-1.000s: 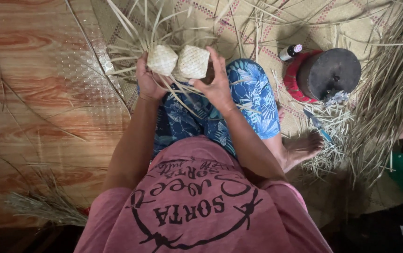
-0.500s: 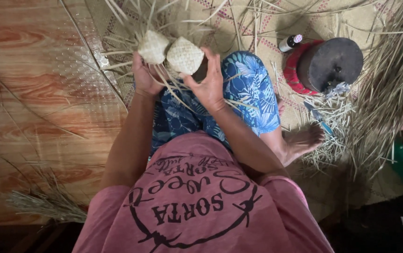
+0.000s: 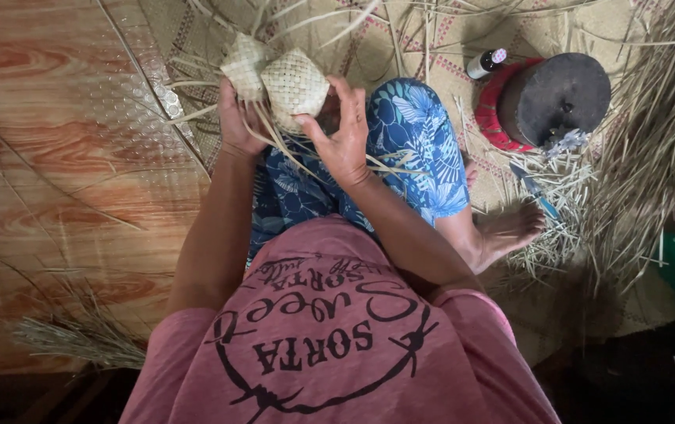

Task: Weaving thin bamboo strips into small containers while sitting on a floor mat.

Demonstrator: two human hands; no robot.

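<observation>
Over the lap, at 12 o'clock from the torso, two woven pouches are touching side by side: left pouch point(image 3: 245, 64), right pouch point(image 3: 295, 85). Left hand point(image 3: 237, 122) is gripping the left pouch from below; right hand point(image 3: 343, 137) is clamping the right pouch, fingers curled around its near side. Hands are apart, each closed on its own pouch. Progress, as I judge it: both bodies are looking fully woven and closed, but loose strips point(image 3: 274, 137) are hanging from them untrimmed, so tightening and trimming are seemingly left. At 2 o'clock a black lid point(image 3: 561, 94) is sitting beside a small bottle point(image 3: 485, 63) on the mat point(image 3: 400, 47). Leaf pile point(image 3: 659, 133) is lying at 3 o'clock.
</observation>
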